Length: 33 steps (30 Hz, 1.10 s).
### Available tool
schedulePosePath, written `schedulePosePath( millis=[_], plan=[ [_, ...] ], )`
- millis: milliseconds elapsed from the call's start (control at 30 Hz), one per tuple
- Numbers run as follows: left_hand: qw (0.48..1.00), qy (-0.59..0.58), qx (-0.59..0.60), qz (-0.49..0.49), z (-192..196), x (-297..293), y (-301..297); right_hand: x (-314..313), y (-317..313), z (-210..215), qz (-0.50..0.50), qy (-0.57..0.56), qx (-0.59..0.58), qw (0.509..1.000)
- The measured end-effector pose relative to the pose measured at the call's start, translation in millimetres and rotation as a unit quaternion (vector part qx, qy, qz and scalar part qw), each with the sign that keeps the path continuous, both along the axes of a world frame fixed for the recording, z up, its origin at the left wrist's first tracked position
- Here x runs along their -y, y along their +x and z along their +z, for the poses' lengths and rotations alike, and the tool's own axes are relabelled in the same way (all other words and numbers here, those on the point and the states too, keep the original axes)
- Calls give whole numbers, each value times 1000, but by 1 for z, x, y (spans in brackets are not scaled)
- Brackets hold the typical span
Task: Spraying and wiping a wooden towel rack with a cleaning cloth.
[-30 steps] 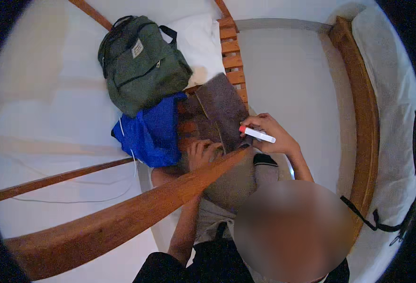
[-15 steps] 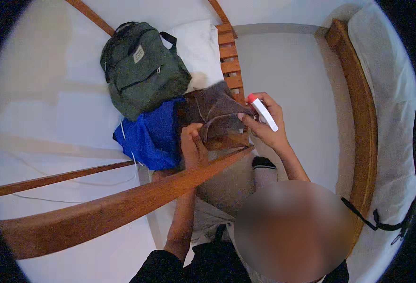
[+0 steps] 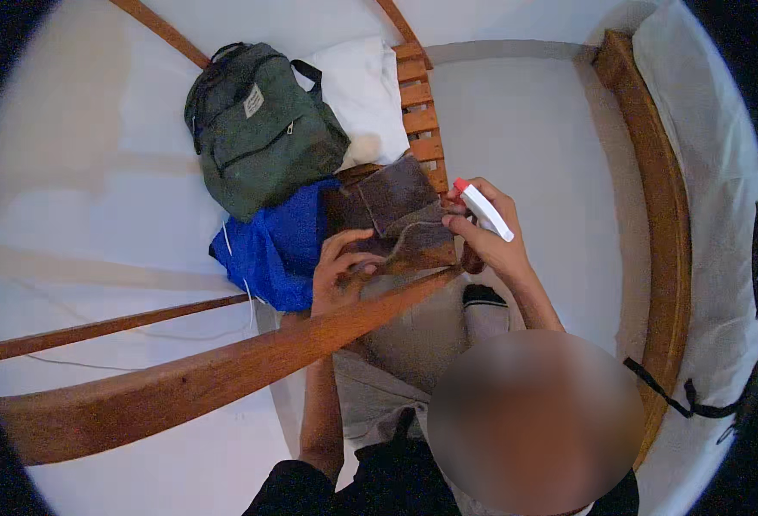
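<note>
A dark brown cloth (image 3: 396,193) lies partly folded over a wooden slatted seat, its near edge curling upward. My left hand (image 3: 337,268) is beside that edge with fingers bent and apart, around no visible object. My right hand (image 3: 503,245) is closed around a spray bottle (image 3: 486,213) with a white trigger head and red nozzle. Most of the bottle's body is hidden by the palm. My right thumb and fingertips are at the cloth's right edge; whether they also pinch it is hard to tell.
A wooden armrest (image 3: 224,370) crosses above my left forearm. On the seat (image 3: 428,149) are a green backpack (image 3: 263,129), a blue bag (image 3: 280,249) and white fabric (image 3: 366,95). To the right runs a wooden frame (image 3: 654,172) with a pale covered mattress (image 3: 714,215).
My left hand has let go of the cloth, moved slightly left and spread its fingers. The cloth's raised part has dropped and lies flatter, folded over. My right hand has barely moved.
</note>
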<state>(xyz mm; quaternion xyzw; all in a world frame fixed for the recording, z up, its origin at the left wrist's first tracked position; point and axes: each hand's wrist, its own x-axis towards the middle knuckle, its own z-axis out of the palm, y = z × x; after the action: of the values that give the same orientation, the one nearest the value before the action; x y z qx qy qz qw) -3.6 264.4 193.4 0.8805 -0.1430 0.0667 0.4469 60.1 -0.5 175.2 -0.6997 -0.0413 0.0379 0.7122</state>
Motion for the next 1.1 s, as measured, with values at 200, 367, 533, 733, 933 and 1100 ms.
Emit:
schedulePosePath(
  millis=[200,367,533,733,933,1100],
  plan=[
    [967,-94,-120,-203,-8,4,52,-2,-6,12,129,112,-43,984],
    [890,-141,-298,-316,-10,16,80,7,-2,4,182,63,-17,981],
    [947,-96,-155,-265,-1,38,77,13,-2,5,154,63,5,986],
    [984,-75,-107,-123,25,49,61,16,-10,3,15,34,-30,999],
    [991,-48,-40,-116,37,51,49,7,-9,10,-28,-69,75,994],
    [995,-7,23,-102,42,47,46,9,-6,31,-23,-109,42,993]
  ],
)
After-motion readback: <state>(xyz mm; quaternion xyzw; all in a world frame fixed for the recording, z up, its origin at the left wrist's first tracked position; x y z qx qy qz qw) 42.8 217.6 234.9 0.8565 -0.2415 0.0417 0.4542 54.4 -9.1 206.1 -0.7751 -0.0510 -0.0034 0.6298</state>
